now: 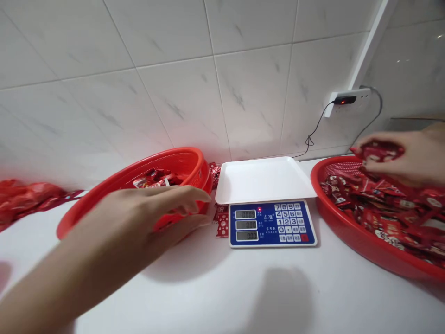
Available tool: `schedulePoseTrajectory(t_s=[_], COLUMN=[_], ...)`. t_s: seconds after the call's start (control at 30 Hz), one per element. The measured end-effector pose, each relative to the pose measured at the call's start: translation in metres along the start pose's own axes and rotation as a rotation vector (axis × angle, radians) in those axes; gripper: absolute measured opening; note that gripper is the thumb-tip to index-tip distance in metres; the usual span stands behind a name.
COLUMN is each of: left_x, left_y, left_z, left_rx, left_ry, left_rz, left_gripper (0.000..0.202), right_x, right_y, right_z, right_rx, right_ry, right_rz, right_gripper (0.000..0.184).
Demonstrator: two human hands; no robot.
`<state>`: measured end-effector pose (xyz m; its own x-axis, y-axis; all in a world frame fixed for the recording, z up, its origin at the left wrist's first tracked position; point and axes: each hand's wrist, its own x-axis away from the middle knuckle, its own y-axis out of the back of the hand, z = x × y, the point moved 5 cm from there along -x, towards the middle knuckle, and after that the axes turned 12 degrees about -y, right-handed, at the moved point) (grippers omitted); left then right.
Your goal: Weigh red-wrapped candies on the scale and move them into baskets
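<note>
At three o'clock, the right hand (415, 155) grips red packets (380, 150) above a basket (314, 178), apparently gathering them; moving onward likely calls for clearing the rim. At eight o'clock, the left hand (156, 211) hovers, loosely spread.

1 head-worn camera looks down close over the white table (194, 297), facing the tiled wall (174, 88).

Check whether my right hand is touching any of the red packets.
Touching. The head view shows the right hand, though blurred, with its fingers and thumb closed around red packets.
</note>
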<state>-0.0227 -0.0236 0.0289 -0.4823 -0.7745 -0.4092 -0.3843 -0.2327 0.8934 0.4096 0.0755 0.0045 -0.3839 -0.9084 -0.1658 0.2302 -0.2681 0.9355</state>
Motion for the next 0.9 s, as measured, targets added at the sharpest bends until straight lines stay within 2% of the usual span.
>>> schedulePoseTrajectory(t_s=[0.07,0.13,0.2,0.27,0.37,0.43,0.53,0.67,0.8,0.9], left_x=[-0.025,-0.051,-0.073,-0.086,-0.094,-0.095,-0.092,-0.087,-0.078,-0.074], left_y=[-0.019,-0.03,-0.036,-0.04,-0.052,-0.062,-0.072,-0.066,-0.055,-0.049], left_z=[-0.012,-0.017,-0.017,-0.015,-0.004,0.004,0.015,0.026,0.031,0.028], left_rx=[-0.041,-0.076,-0.036,0.04,0.102,0.086,0.041,0.053,0.033,0.066], left_ry=[-0.092,-0.098,-0.074,-0.038,0.037,0.066,0.069,0.105,0.154,0.136], left_rz=[0.074,0.089,0.059,0.014,0.009,0.064,0.147,0.098,0.072,0.043], left_gripper=[0.019,0.023,0.027,0.029,0.03,0.032,0.036,0.037,0.04,0.037], right_x=[-0.001,-0.001,-0.002,-0.002,0.001,0.003,0.001,-0.01,-0.019,-0.021], right_y=[0.012,0.005,-0.02,-0.055,-0.106,-0.128,-0.136,-0.124,-0.108,-0.091], right_z=[0.036,0.078,0.118,0.15,0.177,0.182,0.177,0.17,0.169,0.171], right_rx=[-0.169,-0.414,-0.675,-0.865,-0.974,-0.978,-0.959,-0.93,-0.838,-0.827], right_ry=[0.113,0.247,0.331,0.325,0.294,0.29,0.307,0.293,0.244,0.313], right_rz=[-0.051,-0.002,0.142,0.301,0.494,0.558,0.569,0.553,0.533,0.452], right_gripper=[0.03,0.03,0.034,0.039,0.036,0.031,0.028,0.023,0.009,0.005])
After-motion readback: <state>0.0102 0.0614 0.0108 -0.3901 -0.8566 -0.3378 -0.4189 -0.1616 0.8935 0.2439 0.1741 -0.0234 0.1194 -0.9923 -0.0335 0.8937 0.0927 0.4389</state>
